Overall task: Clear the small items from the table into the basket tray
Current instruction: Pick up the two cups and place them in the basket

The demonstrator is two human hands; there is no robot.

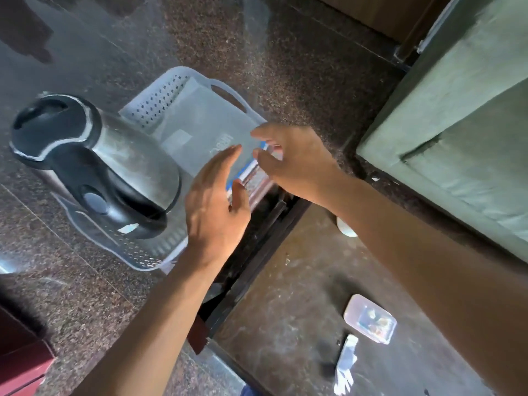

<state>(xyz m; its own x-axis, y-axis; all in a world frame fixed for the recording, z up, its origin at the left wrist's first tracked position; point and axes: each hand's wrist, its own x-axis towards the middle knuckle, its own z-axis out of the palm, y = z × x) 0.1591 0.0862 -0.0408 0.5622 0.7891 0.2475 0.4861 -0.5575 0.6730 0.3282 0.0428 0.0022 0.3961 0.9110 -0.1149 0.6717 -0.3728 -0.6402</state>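
Note:
A pale grey perforated basket tray point(148, 107) sits on the dark speckled table point(71, 295). A steel kettle with a black handle point(94, 167) lies in its left part. A flat translucent packet with a blue and white edge point(200, 130) rests over the tray's right part, reaching the table's edge. My right hand point(297, 161) curls its thumb and forefinger around the packet's blue corner. My left hand point(214, 204) hovers just above the packet's near edge, fingers stretched and thumb apart, holding nothing. Motion blur hides the exact contact.
The table's dark frame edge point(257, 238) runs diagonally under my hands. On the floor below lie a small clear plastic box point(370, 318), a white paper scrap point(347, 364) and a white object point(345, 227). A green cushion point(457, 124) fills the right; a red-brown box point(20, 364) sits bottom left.

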